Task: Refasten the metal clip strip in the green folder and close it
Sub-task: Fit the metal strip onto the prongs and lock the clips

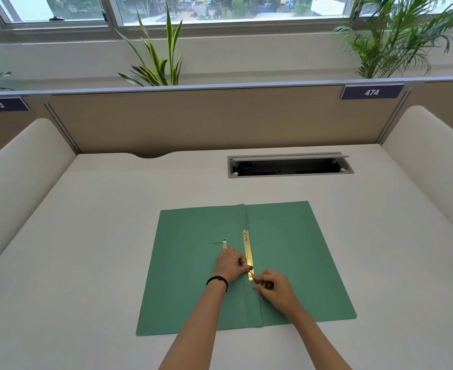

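Observation:
The green folder (295, 252) lies open and flat on the desk, spine running away from me. A gold metal clip strip (247, 251) sits along the spine fold. My left hand (232, 263) rests on the left flap, fingertips pinching the strip's near end. Just to the right of that end, my right hand (274, 288) has its fingers curled together at the strip's near tip; whether it grips a prong is unclear. A thin metal prong (245, 220) sticks out beyond the strip's far end. A small metal piece (224, 243) lies on the left flap.
The white desk (100, 236) has an open cable tray slot (289, 166) at the back right. A beige partition (206, 121) bounds the back, and curved white side panels stand left (19, 182) and right (433, 156). Plants stand behind the partition.

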The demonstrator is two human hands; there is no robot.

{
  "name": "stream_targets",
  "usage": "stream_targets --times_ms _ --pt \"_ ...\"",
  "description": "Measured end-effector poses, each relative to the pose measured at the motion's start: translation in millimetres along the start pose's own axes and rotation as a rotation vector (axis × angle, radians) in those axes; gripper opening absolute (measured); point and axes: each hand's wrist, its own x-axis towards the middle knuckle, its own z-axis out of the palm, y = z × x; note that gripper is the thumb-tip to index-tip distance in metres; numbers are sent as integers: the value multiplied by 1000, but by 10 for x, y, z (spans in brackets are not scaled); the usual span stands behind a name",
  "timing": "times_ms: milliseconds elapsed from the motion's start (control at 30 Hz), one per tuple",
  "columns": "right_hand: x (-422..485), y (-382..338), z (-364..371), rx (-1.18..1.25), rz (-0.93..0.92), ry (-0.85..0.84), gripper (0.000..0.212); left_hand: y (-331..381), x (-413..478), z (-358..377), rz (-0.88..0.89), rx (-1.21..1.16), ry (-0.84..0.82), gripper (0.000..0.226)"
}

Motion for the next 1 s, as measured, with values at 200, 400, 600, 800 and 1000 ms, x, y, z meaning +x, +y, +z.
stream_targets --times_ms 200,400,600,800,1000 --pt "-6 -7 -5 31 3 1 18 9 -25 -17 10 -6 8 27" --pt "-4 16 16 53 0 24 20 -6 -38 -9 26 -46 -14 21" --pt "3 43 34 77 1 27 20 -356 -242 -179 -65 -397 357 5" --pt "-4 56 25 101 -2 35 36 -1180 -702 -317 -440 -385 731 14" --pt "1 34 35 104 -2 47 23 -1456 -1061 -316 -693 -380 827 34"
